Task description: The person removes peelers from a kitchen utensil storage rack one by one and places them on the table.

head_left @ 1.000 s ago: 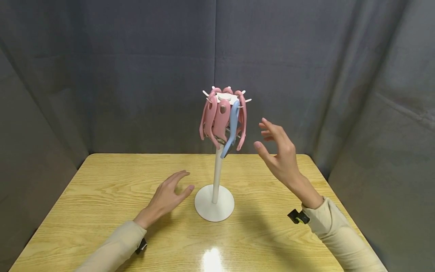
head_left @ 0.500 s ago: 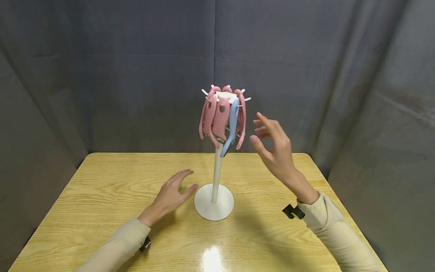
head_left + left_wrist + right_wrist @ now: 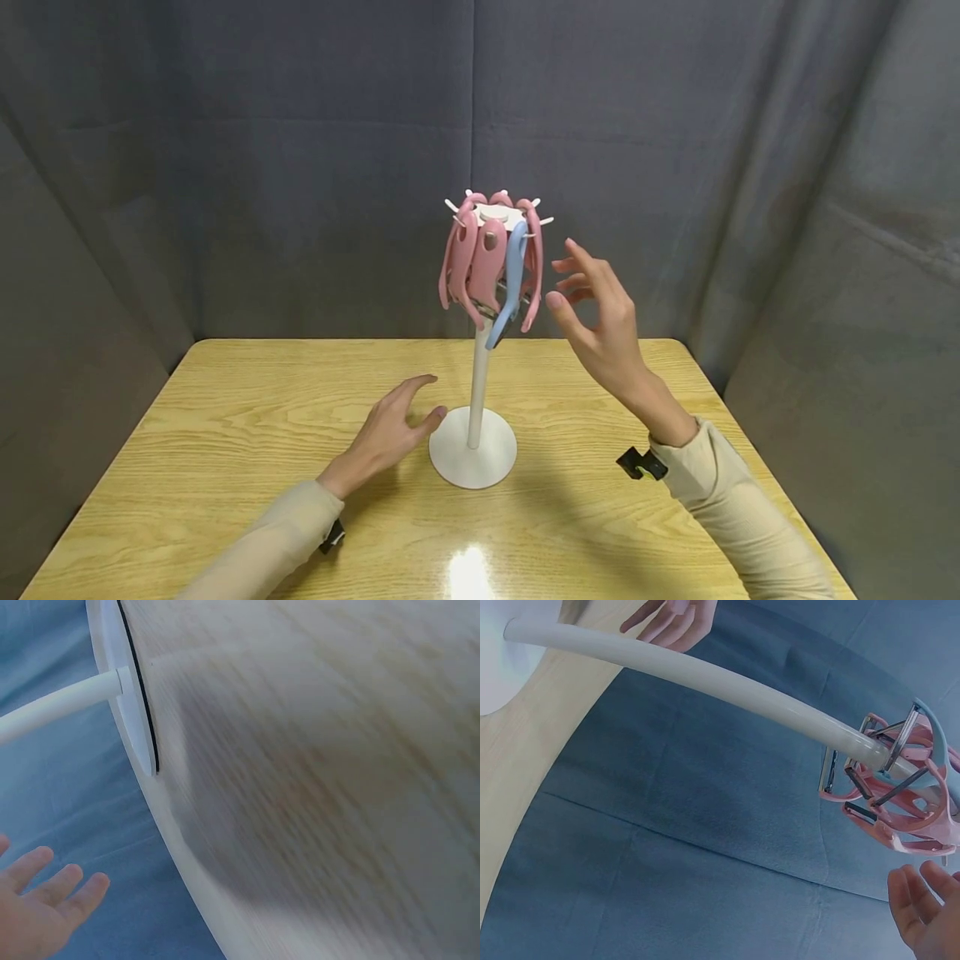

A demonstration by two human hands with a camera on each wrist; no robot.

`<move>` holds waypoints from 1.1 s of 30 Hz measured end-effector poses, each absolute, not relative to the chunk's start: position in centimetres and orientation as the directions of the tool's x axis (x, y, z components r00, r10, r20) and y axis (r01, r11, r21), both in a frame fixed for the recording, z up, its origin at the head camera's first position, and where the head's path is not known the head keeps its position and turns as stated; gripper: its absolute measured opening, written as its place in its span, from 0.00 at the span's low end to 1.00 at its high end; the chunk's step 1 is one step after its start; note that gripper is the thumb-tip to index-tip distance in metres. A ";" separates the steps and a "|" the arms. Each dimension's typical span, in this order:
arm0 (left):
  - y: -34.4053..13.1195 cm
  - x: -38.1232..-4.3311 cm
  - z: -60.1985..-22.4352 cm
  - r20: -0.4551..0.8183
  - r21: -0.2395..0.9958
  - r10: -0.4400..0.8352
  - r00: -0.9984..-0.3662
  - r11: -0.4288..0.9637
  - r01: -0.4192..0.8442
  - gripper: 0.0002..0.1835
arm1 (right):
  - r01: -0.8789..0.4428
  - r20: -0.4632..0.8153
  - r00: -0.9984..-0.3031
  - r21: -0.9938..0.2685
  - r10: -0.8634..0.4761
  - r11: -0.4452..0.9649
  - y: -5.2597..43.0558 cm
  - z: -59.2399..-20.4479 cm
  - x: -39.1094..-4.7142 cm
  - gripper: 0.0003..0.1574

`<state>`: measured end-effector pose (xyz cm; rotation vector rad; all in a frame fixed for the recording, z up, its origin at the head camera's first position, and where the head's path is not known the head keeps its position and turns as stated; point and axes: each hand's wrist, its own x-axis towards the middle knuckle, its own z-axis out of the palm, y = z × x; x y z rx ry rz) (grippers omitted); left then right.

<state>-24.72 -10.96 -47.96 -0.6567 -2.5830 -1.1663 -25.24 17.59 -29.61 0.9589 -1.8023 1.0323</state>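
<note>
Several pink peelers [image 3: 489,262] and one blue peeler [image 3: 514,279] hang by their handles from the hooks of a white stand [image 3: 477,392]. Their metal blades [image 3: 904,739] show at the lower ends in the right wrist view. My right hand [image 3: 607,333] is raised just right of the hanging peelers, fingers gently bent, holding nothing. Low at the stand's left is my left hand [image 3: 386,429], thumb and fingers apart, its thumb tip close to the round base [image 3: 472,468]. Both hands are apart from the peelers.
The stand is on a light wood-grain table [image 3: 225,433]. Grey curtain [image 3: 322,167] hangs behind the table and along both sides. A small black device [image 3: 642,463] sits at the right wrist, and another [image 3: 332,536] at the left.
My right hand has moved left and slightly up, closer to the peelers. My left hand has shifted right toward the stand's base. The peelers hang as before.
</note>
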 end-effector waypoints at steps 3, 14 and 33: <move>-10.6 -24.7 -47.8 0.377 0.657 0.309 -0.873 0.576 0.487 0.34 | -0.890 0.907 -0.365 -0.274 -0.208 0.365 17.4 -29.4 -25.2 0.38; -9.4 -24.8 -47.6 0.375 0.658 0.319 -0.870 0.570 0.492 0.36 | -0.885 0.908 -0.365 -0.269 -0.208 0.380 16.8 -28.8 -25.2 0.37; -7.8 -25.0 -47.0 0.435 0.651 0.362 -0.824 0.505 0.566 0.31 | -0.894 0.889 -0.382 -0.286 -0.253 0.345 16.4 -28.6 -25.6 0.34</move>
